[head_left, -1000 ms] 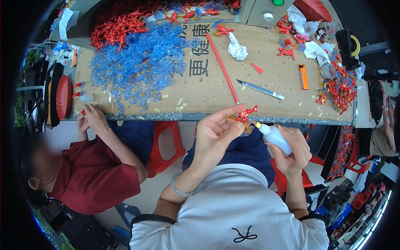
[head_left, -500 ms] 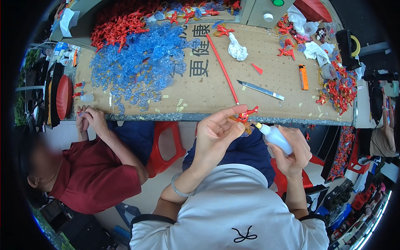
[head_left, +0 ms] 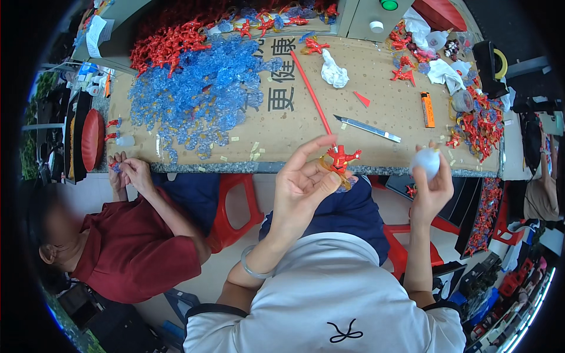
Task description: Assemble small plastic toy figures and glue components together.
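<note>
Clearly the left hand (head_left: pixel 306 182) pinches the red figure (head_left: pixel 341 159), while the white bottle (head_left: pixel 425 162), clasped in the right hand (head_left: pixel 432 188), sits at its three o'clock.

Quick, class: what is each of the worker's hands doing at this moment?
Left hand: closed on a small red figure, pinched at the fingertips.
Right hand: closed around a small white bottle.

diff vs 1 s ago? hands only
Right hand lifted its small white bottle up and out to the right, away from the red figure. Left hand keeps pinching the figure in about the same spot. The cardboard-covered table looks unchanged.
</note>
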A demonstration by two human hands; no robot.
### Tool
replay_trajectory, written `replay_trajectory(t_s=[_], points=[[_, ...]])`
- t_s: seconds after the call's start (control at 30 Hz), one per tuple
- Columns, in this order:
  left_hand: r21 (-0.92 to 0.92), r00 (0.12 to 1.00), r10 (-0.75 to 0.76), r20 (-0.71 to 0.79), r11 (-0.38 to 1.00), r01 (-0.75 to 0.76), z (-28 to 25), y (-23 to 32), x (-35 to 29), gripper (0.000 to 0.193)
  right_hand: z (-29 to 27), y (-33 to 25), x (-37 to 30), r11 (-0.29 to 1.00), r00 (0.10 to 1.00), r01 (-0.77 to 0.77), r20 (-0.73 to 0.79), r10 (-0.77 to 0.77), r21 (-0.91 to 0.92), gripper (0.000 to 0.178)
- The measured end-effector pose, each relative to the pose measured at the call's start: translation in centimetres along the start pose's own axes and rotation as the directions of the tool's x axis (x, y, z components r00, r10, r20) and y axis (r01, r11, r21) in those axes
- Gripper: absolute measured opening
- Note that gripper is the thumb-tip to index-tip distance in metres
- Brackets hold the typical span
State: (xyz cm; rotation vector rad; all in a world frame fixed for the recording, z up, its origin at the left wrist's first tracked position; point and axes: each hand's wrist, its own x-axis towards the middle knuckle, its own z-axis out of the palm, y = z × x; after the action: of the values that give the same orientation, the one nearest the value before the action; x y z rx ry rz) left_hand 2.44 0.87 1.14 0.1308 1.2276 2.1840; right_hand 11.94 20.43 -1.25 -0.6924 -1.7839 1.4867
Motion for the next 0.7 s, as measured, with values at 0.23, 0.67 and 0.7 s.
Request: replay_trajectory(t_s=[0.23,0.67,0.7], points=[[-0.003,0.996,-0.085,0.007,0.996,0.085,0.7,0.5,-0.1,0.057,-1.6,6.9,4.2,0.998,0.999,-0.033,-0.025,0.031,-0.058,0.035],[0.401,0.993,0.028,0.115,0.913,-0.072,1.9,-0.8,-0.2,0.057,2.4,-4.5,0.4,0.989,0.873,0.01,0.484,0.064,-0.149,0.011],[0.391,0.995,-0.001,0.099,0.92,-0.038,2.0,-0.7,-0.2,0.054,2.6,-4.4,0.7,0.989,0.82,-0.06,0.559,0.126,-0.136,0.009]])
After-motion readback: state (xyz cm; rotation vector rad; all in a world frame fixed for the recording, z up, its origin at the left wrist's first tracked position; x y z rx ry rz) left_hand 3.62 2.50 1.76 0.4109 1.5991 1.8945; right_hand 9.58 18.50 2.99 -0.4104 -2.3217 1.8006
